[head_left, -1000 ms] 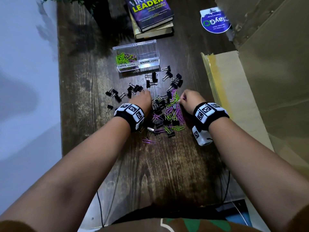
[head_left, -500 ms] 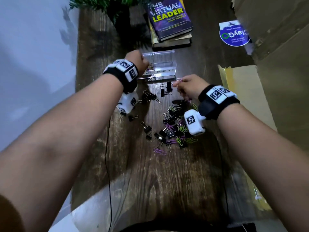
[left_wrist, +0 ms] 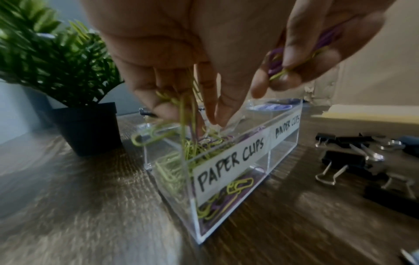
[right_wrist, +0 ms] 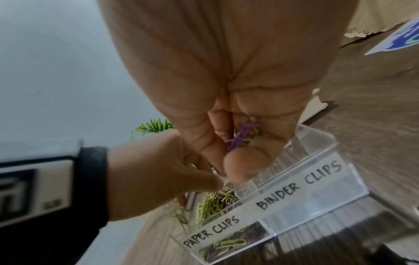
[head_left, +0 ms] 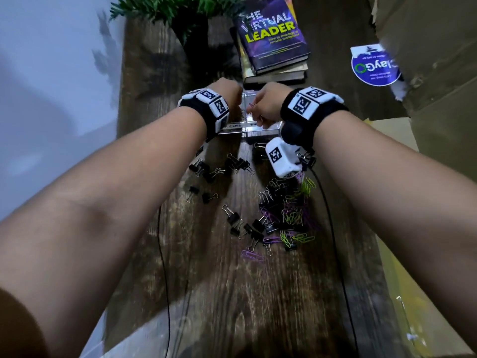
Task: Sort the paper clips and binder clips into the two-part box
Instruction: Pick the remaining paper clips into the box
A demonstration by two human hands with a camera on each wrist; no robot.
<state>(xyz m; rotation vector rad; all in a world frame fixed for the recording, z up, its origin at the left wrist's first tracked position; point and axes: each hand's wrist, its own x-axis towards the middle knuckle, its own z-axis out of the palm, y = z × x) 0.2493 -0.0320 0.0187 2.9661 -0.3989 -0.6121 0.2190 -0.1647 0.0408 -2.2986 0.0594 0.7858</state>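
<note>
A clear two-part box (head_left: 258, 129) (left_wrist: 226, 161) (right_wrist: 294, 197) is labelled PAPER CLIPS on the left and BINDER CLIPS on the right. Green and purple paper clips (left_wrist: 199, 148) lie in the left part; the right part looks bare. My left hand (head_left: 227, 96) (left_wrist: 192, 114) (right_wrist: 163, 172) hangs over the left part, fingers pointing down and loosened, green clips dropping from them. My right hand (head_left: 263, 107) (left_wrist: 290, 71) (right_wrist: 238, 152) hovers above the divider and pinches a small bunch of purple and green paper clips (right_wrist: 242, 132). A mixed pile (head_left: 284, 215) and loose black binder clips (head_left: 227, 164) lie nearer me.
A black plant pot (head_left: 191, 40) (left_wrist: 86, 129) stands behind the box on the left, stacked books (head_left: 273, 34) behind it. A blue sticker (head_left: 374, 65) and cardboard (head_left: 438, 177) border the right. Thin cables (head_left: 165, 280) run along the dark wooden table.
Both hands left the pile and moved up to the box. The right hand carried its paper clips over the divider, and the left hand's green clips now fall into the left part.
</note>
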